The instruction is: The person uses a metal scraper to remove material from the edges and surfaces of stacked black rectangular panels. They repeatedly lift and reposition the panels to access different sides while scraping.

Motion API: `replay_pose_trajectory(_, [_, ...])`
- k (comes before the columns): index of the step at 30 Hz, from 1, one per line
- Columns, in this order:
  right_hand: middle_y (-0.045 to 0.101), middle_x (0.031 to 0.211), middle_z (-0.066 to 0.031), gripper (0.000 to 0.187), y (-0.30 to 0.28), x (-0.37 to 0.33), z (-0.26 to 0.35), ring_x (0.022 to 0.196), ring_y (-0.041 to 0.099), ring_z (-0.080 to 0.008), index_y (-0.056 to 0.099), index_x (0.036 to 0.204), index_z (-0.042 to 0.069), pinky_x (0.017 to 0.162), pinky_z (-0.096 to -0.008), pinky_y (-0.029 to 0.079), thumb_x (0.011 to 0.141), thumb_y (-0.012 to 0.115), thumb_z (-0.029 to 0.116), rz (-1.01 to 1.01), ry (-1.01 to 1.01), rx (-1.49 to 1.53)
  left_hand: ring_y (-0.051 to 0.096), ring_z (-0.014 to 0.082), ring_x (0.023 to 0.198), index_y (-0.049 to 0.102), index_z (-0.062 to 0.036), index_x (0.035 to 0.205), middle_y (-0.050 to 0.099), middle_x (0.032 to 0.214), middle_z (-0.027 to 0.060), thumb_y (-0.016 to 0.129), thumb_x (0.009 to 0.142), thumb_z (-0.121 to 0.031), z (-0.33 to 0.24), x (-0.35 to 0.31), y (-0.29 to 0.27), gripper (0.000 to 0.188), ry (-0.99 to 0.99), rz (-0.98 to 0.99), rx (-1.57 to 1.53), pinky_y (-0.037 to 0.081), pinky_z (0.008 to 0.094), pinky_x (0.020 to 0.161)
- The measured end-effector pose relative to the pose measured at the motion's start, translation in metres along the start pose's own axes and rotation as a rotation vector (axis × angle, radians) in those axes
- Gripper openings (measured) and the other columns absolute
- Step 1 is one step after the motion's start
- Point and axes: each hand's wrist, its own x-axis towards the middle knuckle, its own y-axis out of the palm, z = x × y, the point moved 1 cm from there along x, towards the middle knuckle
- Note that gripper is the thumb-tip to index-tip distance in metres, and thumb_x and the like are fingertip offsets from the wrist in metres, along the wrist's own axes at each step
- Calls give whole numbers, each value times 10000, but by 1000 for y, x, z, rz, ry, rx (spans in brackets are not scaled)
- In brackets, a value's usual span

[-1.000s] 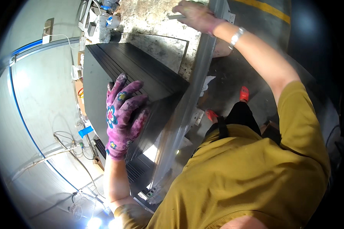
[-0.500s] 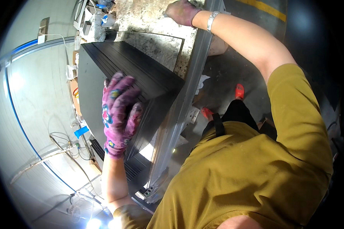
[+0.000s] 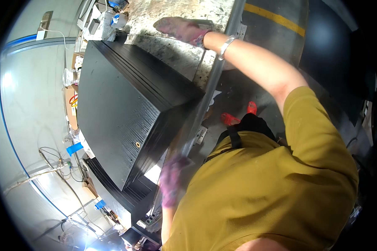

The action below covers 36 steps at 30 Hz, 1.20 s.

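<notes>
A stack of black panels (image 3: 117, 96) stands on the worktable (image 3: 148, 16), its top face showing a small brass-coloured hole near one edge. My right hand (image 3: 180, 31), in a dirty pink-purple glove, reaches over the stained tabletop beyond the stack. Its fingers are stretched out low over the surface; whether they touch it I cannot tell. My left hand (image 3: 170, 180), in a purple glove, is between the stack's near side and my body, beside the table edge. Motion smears its fingers.
More black panels (image 3: 109, 184) lie at the lower left. Plastic-wrapped items (image 3: 102, 25) sit at the far left of the table. A metal rail (image 3: 218, 71) runs along the table edge. A yellow line (image 3: 276, 19) crosses the grey floor.
My left hand has left the top of the black stack and moved down and right, toward my body. My right hand has shifted left and slightly nearer, its fingers now stretched out.
</notes>
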Motion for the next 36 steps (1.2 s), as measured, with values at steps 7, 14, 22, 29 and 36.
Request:
replay_pose_trajectory(7, [310,1427,-170,487,13,-84,6,1162,420,-168,223,1403,-3,915,-252,396,932,332,62,-7,89,572,617,186,781,620,-42,998,653,892,100,509,904,-261,139,-6,-44,263,-580,37,-722,478,289,675])
replay_pose_trajectory(14, [221,1468,-189,515,24,-157,-21,1344,283,-285,95,1457,59,1125,-365,250,1008,262,246,71,50,647,605,156,941,595,-59,1077,642,1067,34,544,889,-317,252,50,-109,323,3,-439,-890,456,322,885])
replay_pose_trajectory(22, [393,1388,-146,457,51,-109,-75,1239,431,-228,268,1425,53,1035,-296,356,1006,267,235,419,206,1236,394,252,1284,487,-64,1306,445,1390,89,472,909,-355,323,71,-140,492,64,-28,-1105,254,416,1098])
replay_pose_trajectory(29, [402,1389,-128,456,58,-98,-128,1235,436,-197,295,1405,17,986,-250,381,987,287,199,212,815,3054,396,240,1283,468,-62,1321,445,1391,82,451,930,-317,298,70,-129,467,191,14,-958,266,406,1096])
replay_pose_trajectory(36, [309,1451,-121,493,72,-95,-122,1295,364,-183,240,1421,-6,994,-254,354,965,294,174,335,934,2976,437,254,1247,517,-70,1274,503,1336,87,512,894,-370,285,65,-131,484,40,72,-1265,311,419,1070])
